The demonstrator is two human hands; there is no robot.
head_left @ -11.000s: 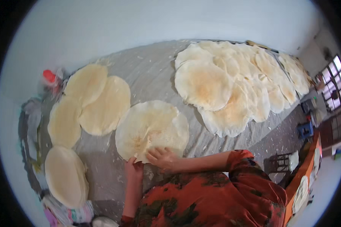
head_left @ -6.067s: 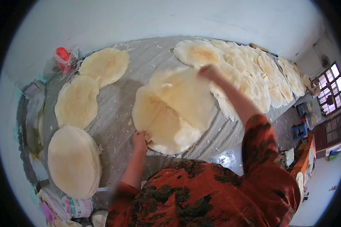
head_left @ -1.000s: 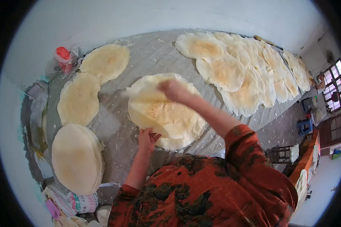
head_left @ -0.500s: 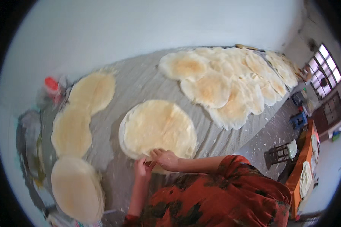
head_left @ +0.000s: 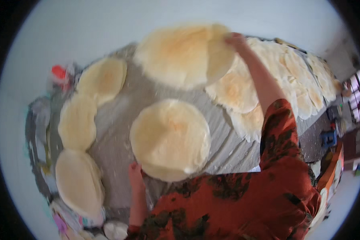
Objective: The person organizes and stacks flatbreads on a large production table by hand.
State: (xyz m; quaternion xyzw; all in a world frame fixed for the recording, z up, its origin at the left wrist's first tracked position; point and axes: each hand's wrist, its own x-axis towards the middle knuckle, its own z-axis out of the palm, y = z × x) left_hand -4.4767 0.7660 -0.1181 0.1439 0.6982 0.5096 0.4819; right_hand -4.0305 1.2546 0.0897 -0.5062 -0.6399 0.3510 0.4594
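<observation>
Grey-covered table (head_left: pixel 114 140), one pale disc (head_left: pixel 176 56) held aloft

Nearest, the left hand (head_left: pixel 136 170) sits at the lower-left edge of a round sheet (head_left: pixel 170 140) lying flat; its grip cannot be told. Beyond, the right hand (head_left: pixel 236 40) clasps the raised disc's right edge, blurred. Overlapping sheets (head_left: pixel 284 76) spread rightward.

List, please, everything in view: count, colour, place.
Lifted sheet: one, tan, above table
Centre sheet: one or more, cream, midtable
Left sheets: two, cream, back left
Stacked sheets: several, cream, front left
Overlapping sheets: many, cream, right
Table cover: one, grey, underneath
Bundle: one, red, back left
Object: one, blue, right floor
Window: one, bright, far right
Wall: one, whitish, behind table
Shirt: one, red, bottom
Left hand: one, bare, by centre sheet
Right hand: one, bare, gripping lifted sheet
</observation>
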